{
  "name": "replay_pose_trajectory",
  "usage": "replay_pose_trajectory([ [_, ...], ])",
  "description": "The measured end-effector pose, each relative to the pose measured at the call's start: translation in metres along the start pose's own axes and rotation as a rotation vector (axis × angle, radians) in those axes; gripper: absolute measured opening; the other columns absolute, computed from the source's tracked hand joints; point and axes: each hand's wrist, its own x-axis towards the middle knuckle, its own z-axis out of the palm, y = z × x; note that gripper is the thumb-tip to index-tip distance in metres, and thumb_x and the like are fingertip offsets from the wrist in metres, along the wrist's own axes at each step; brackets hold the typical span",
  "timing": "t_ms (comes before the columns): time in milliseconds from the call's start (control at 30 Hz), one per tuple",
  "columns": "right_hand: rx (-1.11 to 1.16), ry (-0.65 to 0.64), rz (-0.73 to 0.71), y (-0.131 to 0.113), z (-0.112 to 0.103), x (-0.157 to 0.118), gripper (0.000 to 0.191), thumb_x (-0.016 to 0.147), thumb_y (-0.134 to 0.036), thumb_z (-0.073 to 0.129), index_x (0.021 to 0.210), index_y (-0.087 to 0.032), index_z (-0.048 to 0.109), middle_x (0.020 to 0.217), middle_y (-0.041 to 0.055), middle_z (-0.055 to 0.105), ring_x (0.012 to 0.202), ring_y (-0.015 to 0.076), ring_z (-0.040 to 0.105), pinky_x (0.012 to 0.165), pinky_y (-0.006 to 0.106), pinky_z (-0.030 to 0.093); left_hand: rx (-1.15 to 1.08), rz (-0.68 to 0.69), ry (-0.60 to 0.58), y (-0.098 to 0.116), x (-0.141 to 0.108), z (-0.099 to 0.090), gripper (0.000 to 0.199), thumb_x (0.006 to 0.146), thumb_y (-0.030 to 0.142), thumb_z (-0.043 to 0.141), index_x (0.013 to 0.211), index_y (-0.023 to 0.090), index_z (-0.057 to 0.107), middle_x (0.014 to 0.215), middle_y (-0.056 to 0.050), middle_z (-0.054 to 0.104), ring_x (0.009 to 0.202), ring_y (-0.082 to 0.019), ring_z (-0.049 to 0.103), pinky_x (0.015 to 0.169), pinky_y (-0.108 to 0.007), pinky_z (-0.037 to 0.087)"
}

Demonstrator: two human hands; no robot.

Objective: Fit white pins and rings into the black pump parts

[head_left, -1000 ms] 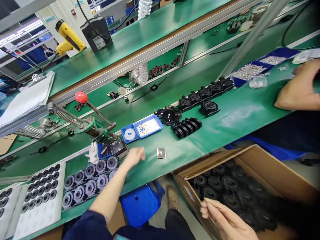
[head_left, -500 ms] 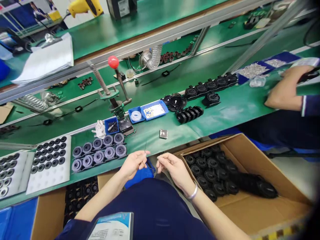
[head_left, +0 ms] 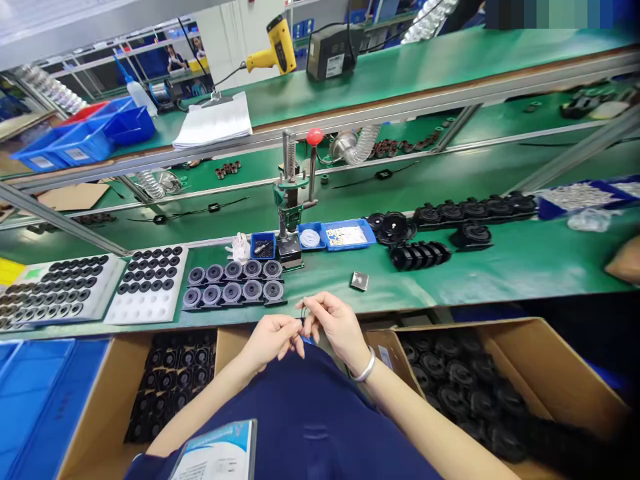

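Observation:
My left hand (head_left: 274,339) and my right hand (head_left: 337,328) meet in front of my body, just off the bench's front edge. A thin black loop (head_left: 303,311), like a cord or rubber ring, is pinched between their fingertips; its exact kind is too small to make out. Both hands are closed. On the bench beyond them lies a small square metal-topped block (head_left: 359,281). Left of my hands stand two rows of black parts with pale round rings (head_left: 231,292). A hand press (head_left: 290,200) with a red-knobbed lever rises behind.
Blue trays hold white rings (head_left: 310,238), small pale parts (head_left: 346,235) and dark screws (head_left: 263,249). Black reel-like parts (head_left: 420,255) sit to the right. Foam trays (head_left: 145,307) bear black rings. Cardboard boxes (head_left: 520,333) flank me below the bench. A co-worker's arm (head_left: 625,260) is at far right.
My hands have come together, with the black loop now visible between their fingertips. The view has swung left and up, showing more of the upper shelf. The co-worker's arm is now mostly out of frame.

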Motion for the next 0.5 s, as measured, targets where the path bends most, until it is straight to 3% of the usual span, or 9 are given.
replay_pose_trajectory([
  [100, 0.093, -0.045, 0.050, -0.002, 0.011, -0.008, 0.038, 0.086, -0.052, 0.068, 0.081, -0.015, 0.059, 0.058, 0.0031, 0.064, 0.041, 0.0145, 0.057, 0.034, 0.020, 0.041, -0.047, -0.003, -0.043, 0.001, -0.015, -0.003, 0.039, 0.090, 0.045, 0.057, 0.072, 0.011, 0.063, 0.054, -0.002, 0.062, 0.034, -0.004, 0.043, 0.042, -0.018, 0.026],
  [167, 0.151, -0.074, 0.078, -0.003, 0.017, -0.014, 0.038, 0.084, -0.051, 0.070, 0.080, -0.015, 0.059, 0.061, 0.0035, 0.065, 0.046, 0.0150, 0.060, 0.038, 0.021, 0.046, -0.070, 0.000, -0.051, 0.000, -0.022, -0.005, 0.040, 0.089, 0.046, 0.057, 0.073, 0.010, 0.064, 0.054, -0.002, 0.062, 0.036, -0.006, 0.047, 0.042, -0.018, 0.029],
  [267, 0.189, -0.085, 0.080, -0.002, 0.021, -0.023, 0.033, 0.084, -0.045, 0.073, 0.092, -0.014, 0.065, 0.072, 0.0041, 0.068, 0.054, 0.0131, 0.062, 0.049, 0.022, 0.050, -0.054, 0.008, -0.027, -0.003, -0.029, -0.004, 0.042, 0.088, 0.048, 0.057, 0.074, 0.010, 0.065, 0.057, -0.003, 0.062, 0.037, -0.008, 0.051, 0.041, -0.020, 0.033],
  [367, 0.142, -0.049, 0.024, 0.001, 0.024, -0.033, 0.033, 0.083, -0.041, 0.074, 0.104, -0.015, 0.068, 0.084, 0.0049, 0.070, 0.056, 0.0108, 0.060, 0.055, 0.023, 0.052, 0.024, 0.014, -0.009, -0.005, -0.034, -0.002, 0.044, 0.087, 0.052, 0.057, 0.075, 0.011, 0.064, 0.057, -0.003, 0.061, 0.037, -0.009, 0.053, 0.040, -0.020, 0.035],
  [500, 0.018, -0.003, -0.056, 0.002, 0.026, -0.043, 0.034, 0.084, -0.041, 0.072, 0.107, -0.017, 0.068, 0.082, 0.0035, 0.069, 0.053, 0.0105, 0.059, 0.054, 0.024, 0.052, 0.139, 0.018, -0.019, -0.007, -0.041, 0.003, 0.043, 0.090, 0.053, 0.052, 0.077, 0.013, 0.060, 0.059, -0.001, 0.063, 0.040, -0.011, 0.058, 0.045, -0.019, 0.039],
])
